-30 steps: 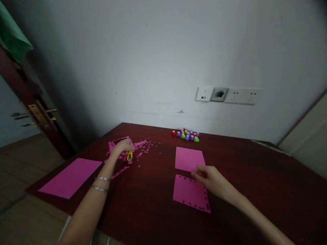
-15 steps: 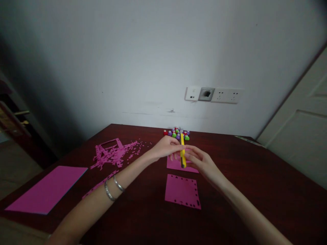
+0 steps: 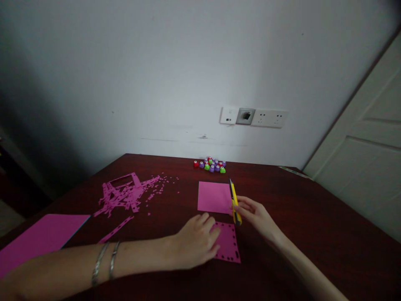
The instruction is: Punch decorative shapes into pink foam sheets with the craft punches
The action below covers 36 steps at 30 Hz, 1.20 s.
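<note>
My right hand [image 3: 255, 213] holds a yellow utility knife [image 3: 234, 203] upright, its dark blade end pointing away from me. The knife is beside the right edge of a plain pink paper square [image 3: 214, 196]. Over the left part of a second pink square with punched holes along its edges [image 3: 227, 242] is my left hand [image 3: 196, 242]. Its fingers are bent and a little apart, with nothing seen in them. I cannot tell whether the fingertips touch that paper. Two silver bangles circle my left wrist.
Small red, purple and green craft punches [image 3: 212, 164] cluster near the wall. To the left lie pink paper scraps [image 3: 125, 194] with tiny cut-outs, a punched strip [image 3: 116, 230] and a larger pink sheet [image 3: 40, 238]. Wall sockets [image 3: 253, 117] sit above the dark red table [image 3: 282, 234].
My left hand has left the utility knife and come down over the punched square. My right hand has moved slightly right and nearer with the knife. The view has shifted a little.
</note>
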Motion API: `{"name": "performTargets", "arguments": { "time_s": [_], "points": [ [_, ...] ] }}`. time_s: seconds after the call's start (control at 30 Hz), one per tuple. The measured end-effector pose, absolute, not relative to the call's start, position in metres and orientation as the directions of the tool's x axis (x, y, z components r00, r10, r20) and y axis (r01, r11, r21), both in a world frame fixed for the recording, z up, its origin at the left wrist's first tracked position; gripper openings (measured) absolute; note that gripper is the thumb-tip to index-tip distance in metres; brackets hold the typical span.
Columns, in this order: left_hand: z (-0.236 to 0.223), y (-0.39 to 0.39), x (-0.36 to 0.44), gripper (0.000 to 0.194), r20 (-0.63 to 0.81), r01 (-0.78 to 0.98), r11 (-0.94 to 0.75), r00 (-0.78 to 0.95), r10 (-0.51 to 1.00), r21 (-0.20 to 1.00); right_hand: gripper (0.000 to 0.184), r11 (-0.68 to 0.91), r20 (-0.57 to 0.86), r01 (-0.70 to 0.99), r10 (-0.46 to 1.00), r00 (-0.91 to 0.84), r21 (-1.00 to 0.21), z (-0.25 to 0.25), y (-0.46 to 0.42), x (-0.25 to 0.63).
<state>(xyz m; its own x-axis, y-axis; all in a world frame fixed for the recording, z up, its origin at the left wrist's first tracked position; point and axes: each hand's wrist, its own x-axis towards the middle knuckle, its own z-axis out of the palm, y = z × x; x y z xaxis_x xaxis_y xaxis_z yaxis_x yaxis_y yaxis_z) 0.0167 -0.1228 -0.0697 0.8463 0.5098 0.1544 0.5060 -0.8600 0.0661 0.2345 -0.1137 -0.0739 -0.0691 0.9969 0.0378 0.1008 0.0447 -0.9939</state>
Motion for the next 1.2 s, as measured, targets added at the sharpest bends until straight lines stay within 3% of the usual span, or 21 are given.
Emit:
{"name": "performTargets", "arguments": {
  "time_s": [0.1,0.17,0.3,0.53,0.67,0.77,0.93,1.03,1.2],
  "points": [
    [-0.093,-0.147,0.002,0.054,0.045,0.501,-0.862,0.862,0.505,0.077,0.05,-0.027,-0.031,0.047,0.995,-0.095,-0.999,-0.084,-0.115,0.242],
    [-0.1,-0.155,-0.004,0.058,-0.009,0.506,-0.854,0.861,0.509,0.122,0.05,-0.069,-0.069,0.007,0.994,-0.087,-0.998,-0.089,-0.116,0.244],
    [-0.097,-0.149,-0.01,0.058,-0.05,0.453,-0.861,0.89,0.454,0.231,0.045,-0.119,-0.115,-0.043,0.989,-0.09,-0.992,-0.094,-0.118,0.245],
    [-0.082,-0.109,-0.019,0.049,-0.029,0.181,-0.907,0.983,0.184,0.382,0.031,-0.128,-0.126,-0.045,0.991,-0.049,-0.991,-0.092,-0.125,0.245],
    [-0.084,-0.093,-0.015,0.032,0.04,0.162,-0.905,0.98,0.193,0.392,0.035,-0.111,-0.112,0.063,0.993,-0.022,-0.992,-0.089,-0.135,0.243],
    [-0.088,-0.092,-0.009,0.027,0.062,0.225,-0.906,0.962,0.264,0.358,0.044,-0.061,-0.062,0.251,0.998,0.004,-0.966,-0.088,-0.144,0.243],
    [-0.096,-0.099,0.005,0.053,0.044,0.367,-0.897,0.921,0.388,0.247,0.041,0.072,0.161,0.602,0.982,0.096,-0.796,-0.091,-0.162,0.243],
    [-0.1,-0.1,0.011,0.065,0.046,0.405,-0.898,0.907,0.418,0.172,0.039,0.068,0.233,0.68,0.96,0.154,-0.73,-0.097,-0.173,0.241],
    [-0.098,-0.093,0.01,0.064,0.002,0.325,-0.938,0.945,0.327,0.124,0.035,0.046,0.27,0.73,0.944,0.192,-0.681,-0.105,-0.186,0.235]
  ]
}}
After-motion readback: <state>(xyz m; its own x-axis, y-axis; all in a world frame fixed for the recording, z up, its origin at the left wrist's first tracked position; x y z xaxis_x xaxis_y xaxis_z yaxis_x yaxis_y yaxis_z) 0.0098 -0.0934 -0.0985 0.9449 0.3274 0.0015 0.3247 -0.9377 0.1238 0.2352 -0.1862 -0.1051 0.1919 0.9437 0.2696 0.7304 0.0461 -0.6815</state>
